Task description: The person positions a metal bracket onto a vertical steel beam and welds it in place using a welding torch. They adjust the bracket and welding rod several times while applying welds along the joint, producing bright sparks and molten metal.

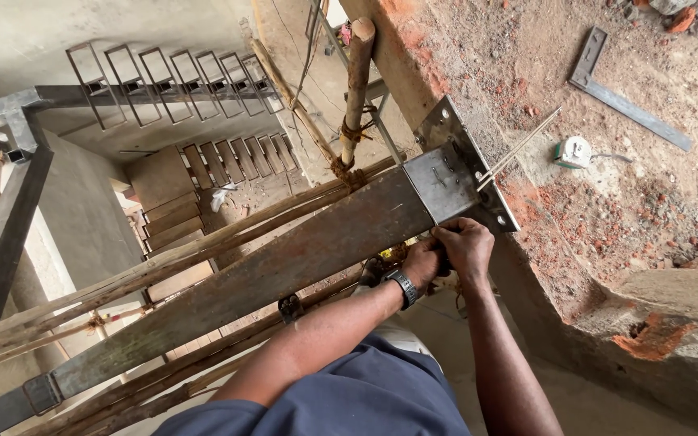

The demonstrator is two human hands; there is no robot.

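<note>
Both the left hand (422, 262) and right hand (466, 246) clench together under the steel beam (284, 266) beside its bolted end plate (454, 173), what they grip hidden.

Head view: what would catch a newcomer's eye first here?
First, the long rusty steel beam running diagonally to a bolted steel end plate at the concrete ledge. Both hands, the left hand with a wristwatch and the right hand, work together just under that plate. On the ledge lie a steel square and a tape measure; far below, steel stair frames show.
</note>
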